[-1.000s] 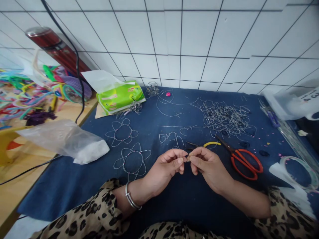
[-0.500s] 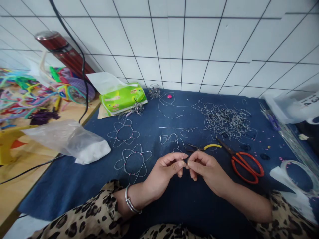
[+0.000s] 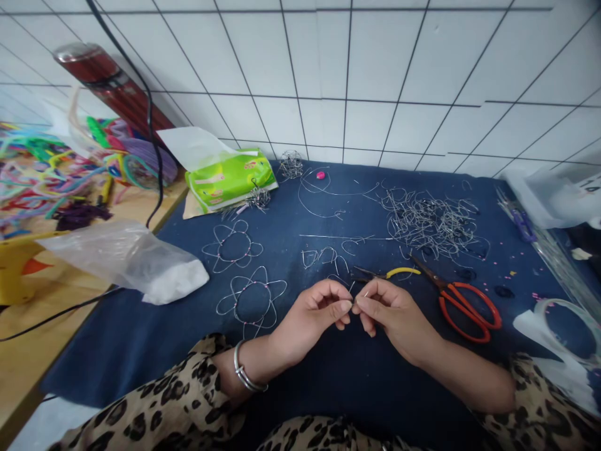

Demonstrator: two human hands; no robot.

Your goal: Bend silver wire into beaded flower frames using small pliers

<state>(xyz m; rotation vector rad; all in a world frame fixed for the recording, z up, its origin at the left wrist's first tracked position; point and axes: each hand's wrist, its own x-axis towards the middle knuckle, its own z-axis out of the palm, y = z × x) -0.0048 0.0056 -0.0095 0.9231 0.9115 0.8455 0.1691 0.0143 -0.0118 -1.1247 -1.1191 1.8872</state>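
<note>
My left hand (image 3: 312, 319) and my right hand (image 3: 399, 319) meet fingertip to fingertip over the blue cloth (image 3: 338, 382). Both pinch a thin wire (image 3: 352, 287); its short end sticks up between the fingertips, and the rest is hidden by the fingers. Beyond my hands lie small bent wire pieces (image 3: 323, 258) and yellow-handled pliers (image 3: 401, 271), partly behind my right hand. Two flower-shaped wire frames with pink beads, an upper one (image 3: 233, 247) and a lower one (image 3: 252, 302), rest left of my left hand.
Orange-handled scissors (image 3: 469, 310) lie right of my right hand, below a tangled wire pile (image 3: 429, 222). A green tissue pack (image 3: 230, 181), a plastic bag (image 3: 136, 257) and colourful craft stems (image 3: 42, 175) are at the left. A clear roll (image 3: 544, 313) is at the right.
The camera view has shifted slightly. My hands remain together, and a short wire end now stands up between the fingertips at a different angle.
</note>
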